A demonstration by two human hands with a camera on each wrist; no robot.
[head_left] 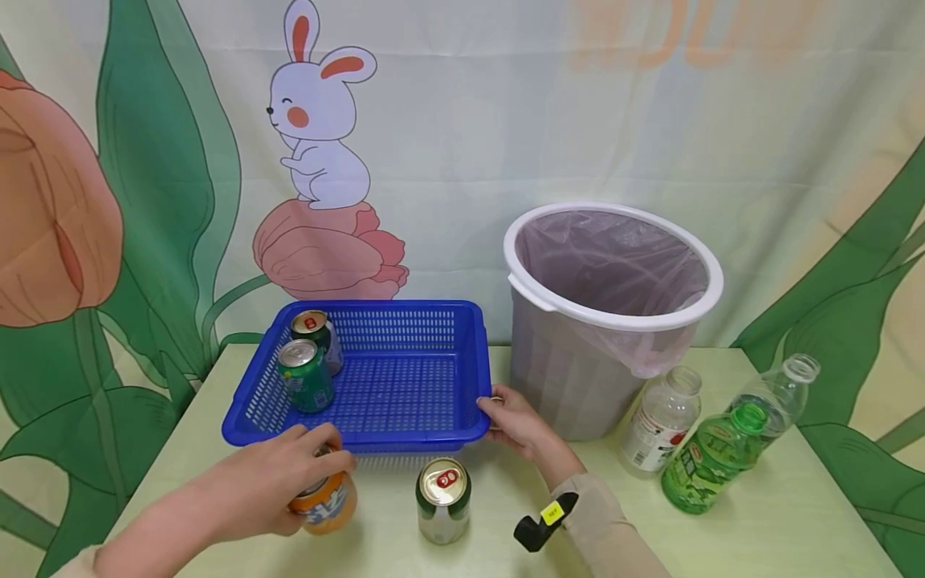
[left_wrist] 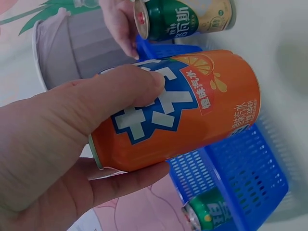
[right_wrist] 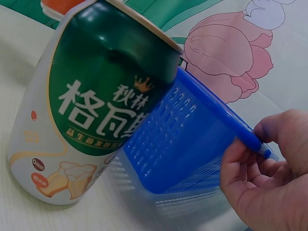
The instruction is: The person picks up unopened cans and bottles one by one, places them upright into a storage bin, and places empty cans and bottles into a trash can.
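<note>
My left hand (head_left: 278, 478) grips an orange soda can (left_wrist: 216, 106) just in front of the near left part of the blue basket (head_left: 376, 306). In the left wrist view the thumb lies across the can's label and fingers show beneath it. My right hand (head_left: 520, 425) pinches the basket's right rim, thumb on top and fingers curled under, as the right wrist view shows. Inside the basket, at its left end, stand a green can (head_left: 309, 389) and a dark green and white can (head_left: 334, 351). A green and white kvass can (head_left: 442, 514) stands upright on the table between my hands.
Right of the basket stands a grey bin (head_left: 549, 377) with a white rim and a plastic liner. At the table's right are a clear bottle with a white label (head_left: 654, 433), a green bottle (head_left: 704, 474) and another clear bottle (head_left: 784, 393). A printed curtain (head_left: 448, 144) hangs behind.
</note>
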